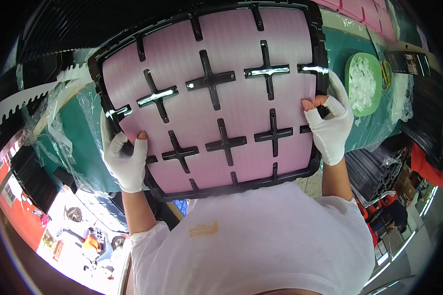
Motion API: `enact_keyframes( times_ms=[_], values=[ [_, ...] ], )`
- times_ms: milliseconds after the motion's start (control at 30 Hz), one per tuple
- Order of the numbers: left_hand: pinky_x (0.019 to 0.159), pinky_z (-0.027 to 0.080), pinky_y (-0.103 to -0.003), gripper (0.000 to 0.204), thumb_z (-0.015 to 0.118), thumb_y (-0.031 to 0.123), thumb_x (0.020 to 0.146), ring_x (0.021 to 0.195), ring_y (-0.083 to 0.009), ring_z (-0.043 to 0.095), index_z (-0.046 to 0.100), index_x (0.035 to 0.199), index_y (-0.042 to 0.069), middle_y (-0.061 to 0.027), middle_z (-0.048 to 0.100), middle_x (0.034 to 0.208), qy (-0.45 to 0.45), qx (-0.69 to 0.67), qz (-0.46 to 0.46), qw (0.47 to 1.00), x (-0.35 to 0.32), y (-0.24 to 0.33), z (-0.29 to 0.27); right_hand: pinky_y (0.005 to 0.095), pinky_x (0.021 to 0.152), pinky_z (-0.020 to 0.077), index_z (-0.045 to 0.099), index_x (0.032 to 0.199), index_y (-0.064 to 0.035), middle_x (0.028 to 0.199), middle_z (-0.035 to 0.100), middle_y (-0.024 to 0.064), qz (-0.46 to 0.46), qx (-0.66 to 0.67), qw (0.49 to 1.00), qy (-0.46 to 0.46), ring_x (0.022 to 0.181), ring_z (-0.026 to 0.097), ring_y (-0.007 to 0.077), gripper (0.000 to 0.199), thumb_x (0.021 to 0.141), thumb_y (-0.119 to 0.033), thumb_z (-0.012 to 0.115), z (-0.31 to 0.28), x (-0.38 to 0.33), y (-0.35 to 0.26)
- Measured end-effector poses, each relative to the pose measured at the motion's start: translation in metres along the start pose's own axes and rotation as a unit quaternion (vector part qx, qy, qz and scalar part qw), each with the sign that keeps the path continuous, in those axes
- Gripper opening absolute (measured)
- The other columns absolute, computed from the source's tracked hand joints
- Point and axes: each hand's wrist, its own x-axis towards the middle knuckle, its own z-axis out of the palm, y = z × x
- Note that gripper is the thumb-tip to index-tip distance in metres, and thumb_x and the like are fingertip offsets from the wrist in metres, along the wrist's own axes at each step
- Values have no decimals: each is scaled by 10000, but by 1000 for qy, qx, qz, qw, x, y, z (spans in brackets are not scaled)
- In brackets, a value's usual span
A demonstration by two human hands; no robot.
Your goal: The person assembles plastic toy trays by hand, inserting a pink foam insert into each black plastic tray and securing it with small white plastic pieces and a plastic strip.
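I hold up a large black plastic tray (234, 188) with pink sheet material (243, 101) showing across its face. Black cross-shaped ribs (211, 79) stand out in rows over the pink. My left hand (126, 164), in a white glove with bare fingertips showing, is closed on the tray's left edge, its thumb on the front. On the right edge, my right hand (330, 125) grips in the same way, thumb and a bare fingertip at the rim. Both hands' other fingers are partly hidden behind the frame.
Behind the tray lies a green-topped table (91, 160) with crumpled clear film (59, 140). A green bowl (378, 101) of white pieces and yellow-handled scissors (386, 74) lie at right. White toothed strips (27, 98) are at left, stacked black trays (374, 169) at lower right.
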Motion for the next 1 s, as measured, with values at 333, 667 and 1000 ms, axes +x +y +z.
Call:
enact_keyframes(
  times_ms=[333, 667, 1000],
  values=[
    [1018, 381, -303, 156, 750, -43, 752, 1269, -259, 501, 632, 843, -91, -199, 421, 1493, -23, 8, -60, 998, -3, -8, -5, 320, 953, 476, 701, 772, 19, 1346, 575, 186, -29, -14, 999, 9, 1137, 624, 259, 157, 707, -43, 830, 1, -1, 1],
    [1078, 344, -355, 106, 732, -12, 726, 1345, -319, 449, 642, 746, -63, -249, 377, 1513, -25, 15, -47, 998, 1, -4, -7, 334, 954, 469, 672, 767, 45, 1313, 589, 184, -42, 22, 999, 7, 1107, 615, 255, 153, 721, -2, 810, 3, 0, -3],
    [1098, 335, -358, 120, 755, 34, 702, 1370, -346, 431, 689, 761, -47, -270, 389, 1494, -41, 71, 17, 996, 5, -1, -8, 321, 947, 455, 639, 747, 53, 1332, 583, 182, -48, 5, 999, 14, 1112, 601, 240, 166, 720, 27, 801, 4, -2, 0]
  ],
)
